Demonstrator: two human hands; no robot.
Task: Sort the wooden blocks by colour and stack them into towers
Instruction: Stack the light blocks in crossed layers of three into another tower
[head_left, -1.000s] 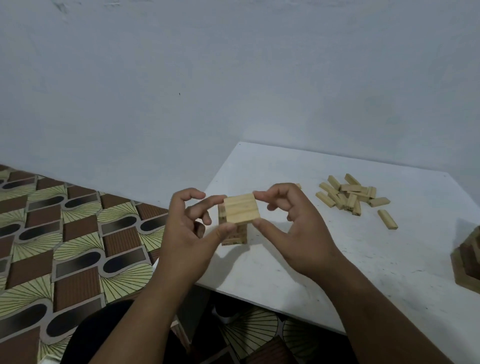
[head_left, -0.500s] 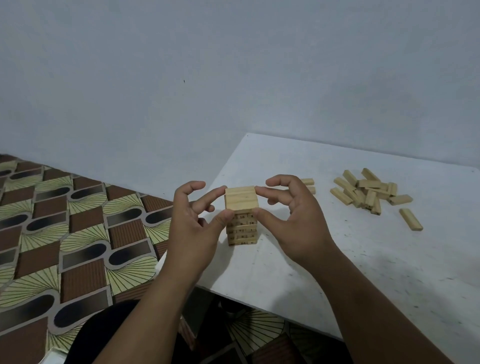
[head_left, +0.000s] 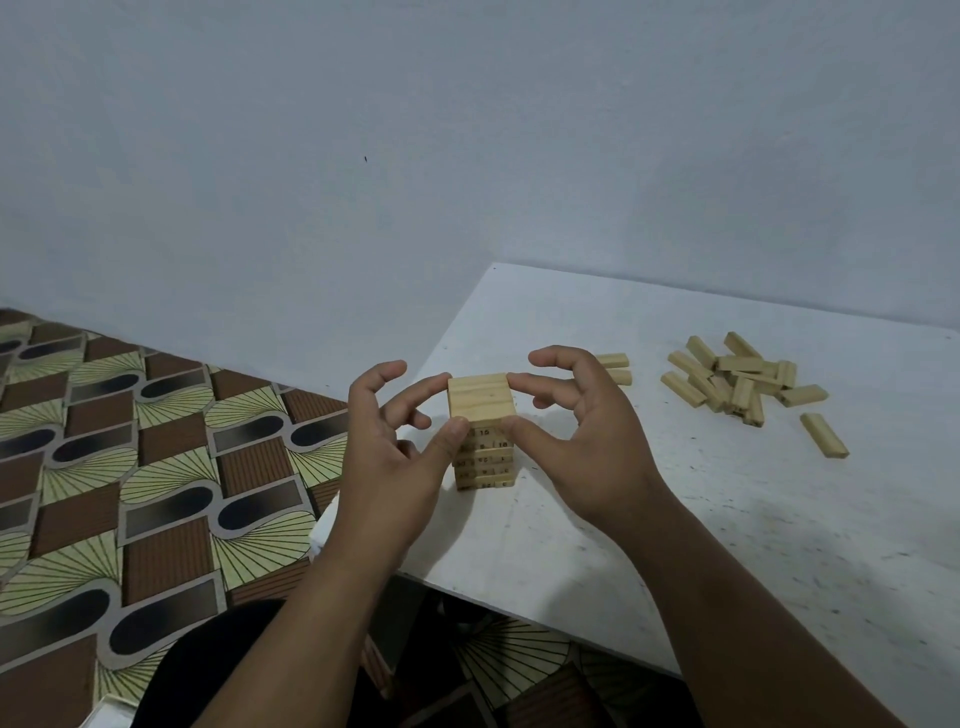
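Pale wooden tower (head_left: 483, 431): several layers of light blocks, printed numbers on the side faces, standing upright near the front left corner of the white tabletop (head_left: 727, 519)
Left hand (head_left: 400, 457): thumb and forefinger pinch the top layer from its left side, other fingers curled loosely above
Right hand (head_left: 582, 436): thumb and forefinger pinch the same top layer from the right, remaining fingers arched clear of it
Two loose blocks (head_left: 615, 368): just behind the right hand, partly hidden
Pile of pale blocks (head_left: 737, 379): jumbled, farther right, well apart from the tower
Single block (head_left: 823, 435): lying alone, near the pile
Patterned floor (head_left: 130, 467): left of the tabletop
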